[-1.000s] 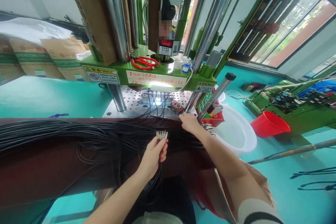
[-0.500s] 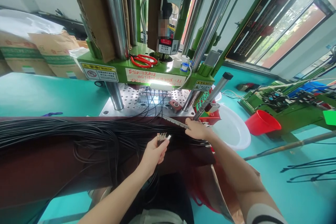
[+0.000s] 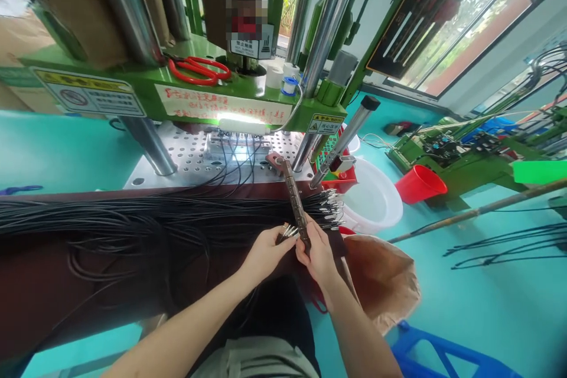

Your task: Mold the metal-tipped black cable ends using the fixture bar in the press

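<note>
My left hand (image 3: pixel 266 253) is closed round several black cables, their metal connector ends (image 3: pixel 289 231) poking out past the thumb. Close beside it, my right hand (image 3: pixel 315 250) grips the near end of a long slotted metal bar (image 3: pixel 294 198). The bar slants up and away toward the press, its far end near a small reddish block (image 3: pixel 276 160). The connector tips are right next to the bar; whether they touch it I cannot tell. A thick bundle of black cables (image 3: pixel 146 209) lies across the brown bench, with metal tips (image 3: pixel 330 204) fanned at its right end.
Behind the bench stands a green press with a perforated metal plate (image 3: pixel 188 156) and a lit mould (image 3: pixel 239 150). Red-handled scissors (image 3: pixel 199 71) rest on the press. To the right are a white tub (image 3: pixel 390 201), a red bucket (image 3: pixel 420 183) and a brown paper bag (image 3: pixel 381 277).
My right hand has drawn the metal bar back toward me and turned it to point at the press. Both hands are now close together. The view has shifted nearer the press.
</note>
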Motion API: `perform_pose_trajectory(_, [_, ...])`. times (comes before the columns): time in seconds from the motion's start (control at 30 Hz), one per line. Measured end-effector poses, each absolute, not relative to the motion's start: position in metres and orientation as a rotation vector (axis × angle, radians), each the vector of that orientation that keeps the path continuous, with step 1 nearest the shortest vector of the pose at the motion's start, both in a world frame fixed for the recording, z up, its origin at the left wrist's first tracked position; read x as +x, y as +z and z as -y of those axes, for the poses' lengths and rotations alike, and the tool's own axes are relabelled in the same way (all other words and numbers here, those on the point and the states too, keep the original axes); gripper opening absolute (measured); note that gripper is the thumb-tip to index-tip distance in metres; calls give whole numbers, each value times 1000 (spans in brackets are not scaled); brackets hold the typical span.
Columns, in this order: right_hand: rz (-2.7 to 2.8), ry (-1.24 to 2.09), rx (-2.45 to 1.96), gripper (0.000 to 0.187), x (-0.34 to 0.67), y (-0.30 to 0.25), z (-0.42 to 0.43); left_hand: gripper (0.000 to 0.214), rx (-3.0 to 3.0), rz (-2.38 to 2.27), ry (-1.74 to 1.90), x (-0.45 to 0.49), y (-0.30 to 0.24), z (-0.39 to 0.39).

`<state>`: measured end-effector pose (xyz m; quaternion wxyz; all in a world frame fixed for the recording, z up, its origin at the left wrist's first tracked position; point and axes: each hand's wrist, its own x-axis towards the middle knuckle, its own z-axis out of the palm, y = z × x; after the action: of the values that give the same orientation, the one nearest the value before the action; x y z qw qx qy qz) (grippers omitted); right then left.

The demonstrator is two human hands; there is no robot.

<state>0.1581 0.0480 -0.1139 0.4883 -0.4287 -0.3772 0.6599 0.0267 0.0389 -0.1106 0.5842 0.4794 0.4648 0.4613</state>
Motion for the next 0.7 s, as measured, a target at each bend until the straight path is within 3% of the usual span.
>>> perform_pose_trajectory(0.43, [1249, 1406, -1188, 50, 158, -121, -42, 16, 1263, -1209, 1036, 24, -107, -38])
perform_pose_trajectory(0.7, [1070, 1498, -1119, 46, 161, -120, -42, 20, 966, -1266, 1250, 19, -101, -36])
